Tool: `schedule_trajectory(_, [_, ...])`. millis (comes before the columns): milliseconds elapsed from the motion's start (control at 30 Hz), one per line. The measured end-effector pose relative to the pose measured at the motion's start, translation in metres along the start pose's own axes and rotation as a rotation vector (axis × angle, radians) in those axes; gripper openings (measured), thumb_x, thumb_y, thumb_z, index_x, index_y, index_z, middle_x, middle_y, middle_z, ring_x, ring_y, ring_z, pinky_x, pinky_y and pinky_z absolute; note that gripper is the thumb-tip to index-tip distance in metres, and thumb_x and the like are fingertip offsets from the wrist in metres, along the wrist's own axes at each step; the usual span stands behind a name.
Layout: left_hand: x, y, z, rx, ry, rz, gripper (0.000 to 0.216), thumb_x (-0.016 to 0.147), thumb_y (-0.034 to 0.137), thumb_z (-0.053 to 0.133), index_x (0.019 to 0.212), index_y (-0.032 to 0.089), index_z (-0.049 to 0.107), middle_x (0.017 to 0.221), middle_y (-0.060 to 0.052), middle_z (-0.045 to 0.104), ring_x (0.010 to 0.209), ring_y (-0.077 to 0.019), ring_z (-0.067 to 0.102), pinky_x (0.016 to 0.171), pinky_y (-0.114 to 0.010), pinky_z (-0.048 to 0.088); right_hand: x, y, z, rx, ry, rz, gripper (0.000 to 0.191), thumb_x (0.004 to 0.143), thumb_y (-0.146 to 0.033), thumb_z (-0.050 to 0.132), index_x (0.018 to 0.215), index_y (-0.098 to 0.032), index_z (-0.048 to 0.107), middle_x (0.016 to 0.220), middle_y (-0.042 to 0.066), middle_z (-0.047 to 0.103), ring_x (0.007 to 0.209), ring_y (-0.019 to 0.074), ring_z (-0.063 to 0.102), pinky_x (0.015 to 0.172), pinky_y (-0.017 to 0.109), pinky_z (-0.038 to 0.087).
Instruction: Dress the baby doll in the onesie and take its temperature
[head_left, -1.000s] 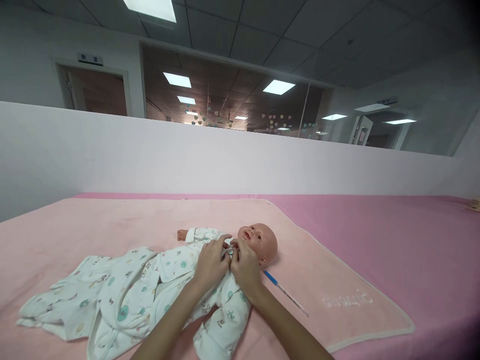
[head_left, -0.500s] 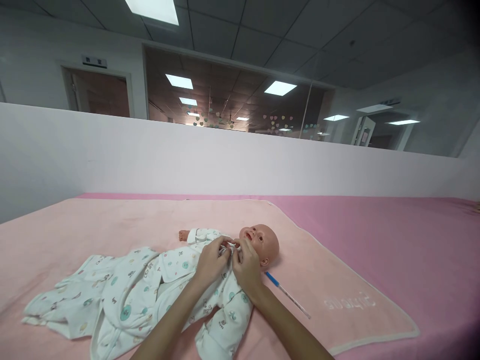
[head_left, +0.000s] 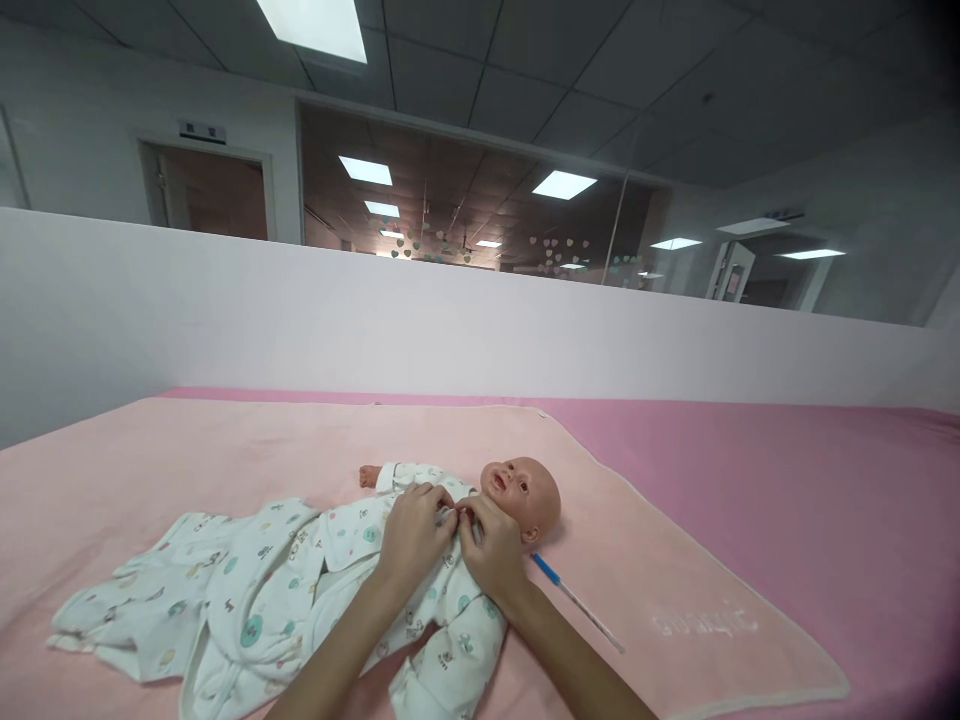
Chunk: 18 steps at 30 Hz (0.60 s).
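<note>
A baby doll (head_left: 536, 492) lies on its back, its bald head to the right. It wears a white baby outfit (head_left: 247, 580) printed with small animals and green dots, spread out to the left. At the neckline, my left hand (head_left: 415, 535) has its fingers pinched on the cloth. My right hand (head_left: 491, 550) pinches the outfit just below the doll's chin, its fingertips close to the left ones. The fingers hide the exact piece of fabric between them. One doll hand (head_left: 368, 476) sticks out of the far sleeve.
A peach blanket (head_left: 300, 445) with a pale edge lies under the doll, over a pink surface (head_left: 720, 470). Beside the doll's head rests a thin clear rod with a blue end (head_left: 546, 569), resembling a thermometer. A low white wall (head_left: 450, 330) stands behind.
My hands have shifted slightly down along the outfit's neckline, the left one a little leftward, both still pinching. The whole view has moved slightly. The doll and rod lie as before.
</note>
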<state>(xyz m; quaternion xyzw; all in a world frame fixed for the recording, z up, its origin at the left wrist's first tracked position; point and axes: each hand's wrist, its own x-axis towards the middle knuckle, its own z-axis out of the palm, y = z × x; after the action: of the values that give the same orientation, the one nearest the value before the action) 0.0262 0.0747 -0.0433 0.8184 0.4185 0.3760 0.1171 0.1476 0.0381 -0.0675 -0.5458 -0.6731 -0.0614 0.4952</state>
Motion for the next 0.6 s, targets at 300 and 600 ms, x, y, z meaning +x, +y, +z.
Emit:
schedule_trajectory(300, [0.000,-0.032,-0.033,-0.447,-0.302,-0.052,0.019,0.066,0.028,0.058,0.083,0.019,0.061,0.088,-0.001,0.063,0.085,-0.0167,0.056,0.075,-0.025,0.043,0.008,-0.003,0.005,-0.242,-0.132,-0.354,0.018,0.067,-0.009,0.041,0.070,-0.019,0.056,0.067,0.002,0.054,0.060,0.0119,0.047,0.053,0.024,0.030])
schedule_trajectory(600, [-0.007,-0.041,-0.045,-0.513,-0.295,-0.083,0.020,0.069,0.027,0.054,0.084,0.018,0.063,0.088,-0.002,0.064,0.084,-0.0168,0.057,0.076,-0.026,0.045,0.022,-0.018,0.026,-0.200,-0.168,-0.372,0.022,0.060,-0.011,0.042,0.070,-0.021,0.058,0.063,0.001,0.050,0.057,0.0118,0.043,0.048,0.025,0.024])
